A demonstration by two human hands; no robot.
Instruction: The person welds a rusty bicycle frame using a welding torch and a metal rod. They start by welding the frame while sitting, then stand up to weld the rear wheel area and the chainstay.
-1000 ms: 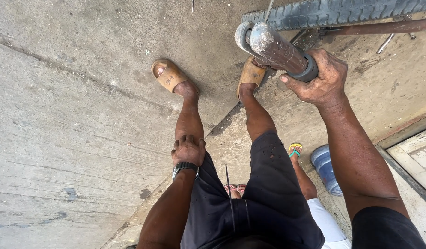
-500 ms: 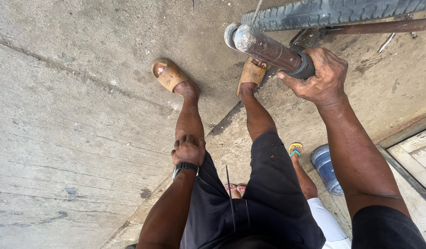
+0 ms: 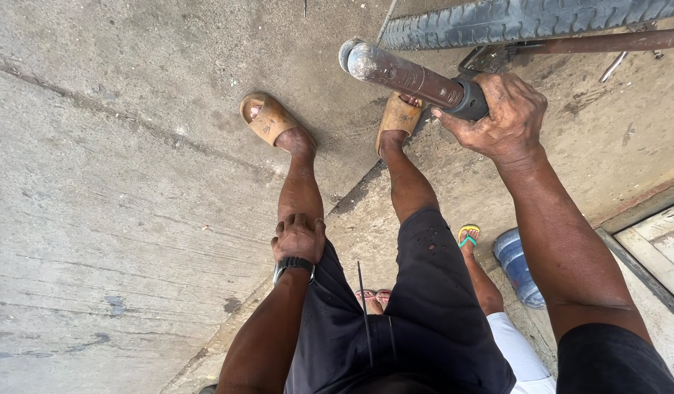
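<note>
Fingers (image 3: pixel 461 117) of the right hand (image 3: pixel 501 120) are wrapped tight round the pipe (image 3: pixel 402 73), which has swung lower and leftward beside the tyre (image 3: pixel 526 18). The left hand (image 3: pixel 299 237) stays curled, empty, on the knee.

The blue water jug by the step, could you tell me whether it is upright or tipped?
Tipped: the blue water jug lies on its side on the concrete.
</note>
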